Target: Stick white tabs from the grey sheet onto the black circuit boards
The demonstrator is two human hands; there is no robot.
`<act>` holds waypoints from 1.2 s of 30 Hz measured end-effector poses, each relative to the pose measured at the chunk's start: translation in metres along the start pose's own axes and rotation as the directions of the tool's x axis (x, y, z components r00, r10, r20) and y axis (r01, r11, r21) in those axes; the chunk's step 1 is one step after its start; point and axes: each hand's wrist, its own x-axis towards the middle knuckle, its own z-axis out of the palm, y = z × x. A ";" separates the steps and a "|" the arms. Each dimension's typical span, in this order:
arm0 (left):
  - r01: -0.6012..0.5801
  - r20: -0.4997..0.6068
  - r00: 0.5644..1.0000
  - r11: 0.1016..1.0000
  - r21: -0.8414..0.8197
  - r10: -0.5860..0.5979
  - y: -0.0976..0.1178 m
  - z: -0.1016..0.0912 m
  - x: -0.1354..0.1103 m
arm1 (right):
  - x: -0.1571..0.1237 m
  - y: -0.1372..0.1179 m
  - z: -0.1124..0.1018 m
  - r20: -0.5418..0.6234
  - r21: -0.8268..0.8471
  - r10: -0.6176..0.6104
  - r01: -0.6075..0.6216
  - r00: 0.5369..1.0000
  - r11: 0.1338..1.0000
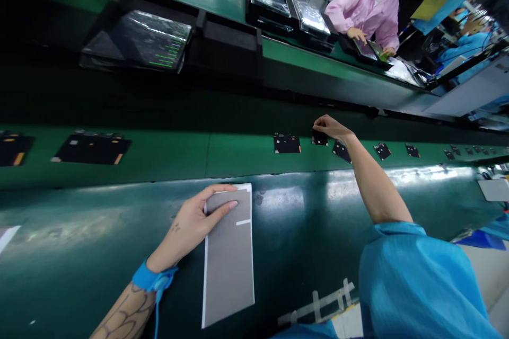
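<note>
My left hand [194, 220] lies on the top end of a long grey sheet with a white border [229, 259], fingers stretched over its upper edge and pressing it onto the dark green bench. My right hand [331, 127] reaches far out over the green conveyor belt [178, 151], its fingers pinched on a small black square part [319, 139] at the belt's far side. Two more black squares [287, 143] [342, 150] lie on the belt right beside that one.
Several black parts run along the belt to the right [382, 150], with larger black plates at the left [92, 148]. Dark trays with screens [139, 39] stand beyond. A person in a pink coat [366, 8] works on the far side.
</note>
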 end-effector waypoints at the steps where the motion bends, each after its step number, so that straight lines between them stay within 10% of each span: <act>1: 0.004 0.002 1.000 1.000 0.001 -0.004 0.000 0.000 0.000 | -0.001 -0.002 0.000 -0.019 0.021 0.008 -0.008 1.000 1.000; 4: -0.024 -0.020 1.000 1.000 0.006 0.024 0.002 0.004 0.003 | -0.009 -0.014 0.002 -0.169 0.192 0.066 -0.033 0.983 0.981; 9: -0.181 -0.105 0.977 0.981 0.066 0.188 0.018 0.034 0.020 | -0.070 -0.061 0.032 -0.553 0.437 0.161 0.120 0.817 0.892; 13: -0.320 -0.097 0.942 0.947 0.041 0.322 0.038 0.072 0.037 | -0.157 -0.113 0.083 -0.405 0.367 -0.154 0.315 0.901 0.875; 17: -0.387 -0.076 0.919 0.922 0.006 0.386 0.053 0.101 0.046 | -0.210 -0.138 0.112 -0.388 0.242 -0.320 0.431 0.864 0.869; 36: -0.287 -0.055 0.957 0.956 -0.056 0.284 0.056 0.117 0.043 | -0.219 -0.134 0.112 -0.266 0.122 -0.375 0.417 0.888 0.901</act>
